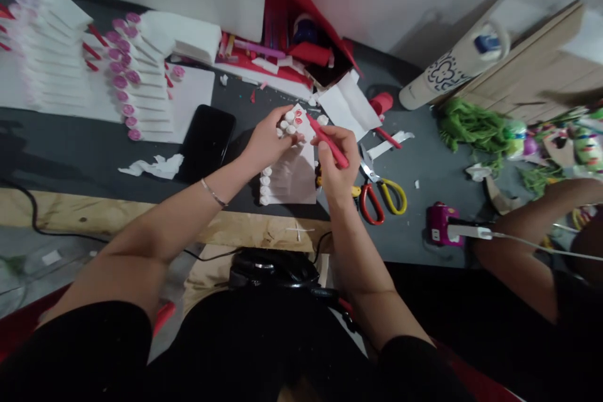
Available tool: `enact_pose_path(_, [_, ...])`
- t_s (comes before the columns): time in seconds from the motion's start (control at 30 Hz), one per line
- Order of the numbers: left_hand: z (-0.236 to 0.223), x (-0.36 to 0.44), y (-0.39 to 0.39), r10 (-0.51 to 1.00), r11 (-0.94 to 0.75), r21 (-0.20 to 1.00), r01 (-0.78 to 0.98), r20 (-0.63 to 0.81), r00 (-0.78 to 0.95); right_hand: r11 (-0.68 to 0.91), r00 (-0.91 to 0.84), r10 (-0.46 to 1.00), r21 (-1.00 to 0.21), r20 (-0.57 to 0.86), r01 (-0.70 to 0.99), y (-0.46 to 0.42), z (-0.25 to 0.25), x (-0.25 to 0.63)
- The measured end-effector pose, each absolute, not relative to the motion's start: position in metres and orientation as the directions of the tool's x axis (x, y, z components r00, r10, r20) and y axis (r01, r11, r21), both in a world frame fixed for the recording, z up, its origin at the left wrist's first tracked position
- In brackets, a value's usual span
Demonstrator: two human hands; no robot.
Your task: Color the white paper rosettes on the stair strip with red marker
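My left hand [269, 140] pinches the top of a white paper sheet [296, 173] that carries a row of small rolled paper tubes along its left edge. Some tubes near my fingers have red tips. My right hand [337, 160] is closed round a red marker [328, 141], whose tip touches the rolled tubes at the sheet's upper end. Both hands work above a dark grey table [85, 151].
A black phone [206, 142] lies left of my hands. Red- and yellow-handled scissors [379, 191] lie to the right. Finished sheets with pink-tipped rolls [127, 85] fill the far left. Another person's arm [527, 226] rests at right near a pink glue gun [440, 224].
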State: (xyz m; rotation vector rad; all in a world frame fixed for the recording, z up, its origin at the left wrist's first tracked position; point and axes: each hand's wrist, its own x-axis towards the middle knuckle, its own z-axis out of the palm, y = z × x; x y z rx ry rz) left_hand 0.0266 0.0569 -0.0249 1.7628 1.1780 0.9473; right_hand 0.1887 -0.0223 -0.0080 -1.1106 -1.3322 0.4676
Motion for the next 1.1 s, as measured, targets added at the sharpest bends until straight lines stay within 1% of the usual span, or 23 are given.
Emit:
enact_pose_path(0.13, [-0.015, 0.036, 0.079, 0.947, -0.236, 0.927, 0.292, 0.152, 0.285, 0.369, 0.322, 0.839, -0.894, 0.438, 0.254, -0.004, 0.0, 0.196])
enact_pose_path(0.2, [-0.002, 0.039, 0.087, 0.939, -0.262, 0.921, 0.289, 0.174, 0.298, 0.371, 0.341, 0.829, -0.892, 0.443, 0.257, 0.005, 0.005, 0.2])
enact_pose_path(0.37, [0.036, 0.045, 0.099, 0.921, -0.356, 0.868, 0.346, 0.264, 0.286, 0.532, 0.407, 0.707, -0.814, 0.578, 0.233, 0.046, 0.019, 0.2])
enact_pose_path(0.47, [0.055, 0.046, 0.102, 0.909, -0.405, 0.839, 0.362, 0.328, 0.257, 0.605, 0.476, 0.648, -0.782, 0.594, 0.152, 0.072, 0.03, 0.193])
enact_pose_path(0.57, [0.067, 0.043, 0.101, 0.88, -0.474, 0.793, 0.383, 0.405, 0.25, 0.647, 0.513, 0.625, -0.758, 0.589, 0.082, 0.083, 0.041, 0.187])
enact_pose_path(0.63, [0.071, 0.039, 0.098, 0.869, -0.494, 0.777, 0.39, 0.431, 0.242, 0.651, 0.504, 0.627, -0.755, 0.594, 0.081, 0.082, 0.047, 0.185])
enact_pose_path(0.73, [0.076, 0.031, 0.092, 0.869, -0.495, 0.766, 0.409, 0.432, 0.243, 0.63, 0.473, 0.662, -0.774, 0.581, 0.07, 0.077, 0.05, 0.183])
enact_pose_path(0.9, [0.084, 0.02, 0.083, 0.86, -0.509, 0.715, 0.48, 0.445, 0.249, 0.627, 0.445, 0.706, -0.779, 0.551, -0.029, 0.073, 0.046, 0.179])
enact_pose_path(1.1, [0.087, 0.022, 0.077, 0.844, -0.535, 0.662, 0.525, 0.447, 0.297, 0.591, 0.449, 0.718, -0.807, 0.532, 0.011, 0.068, 0.048, 0.175])
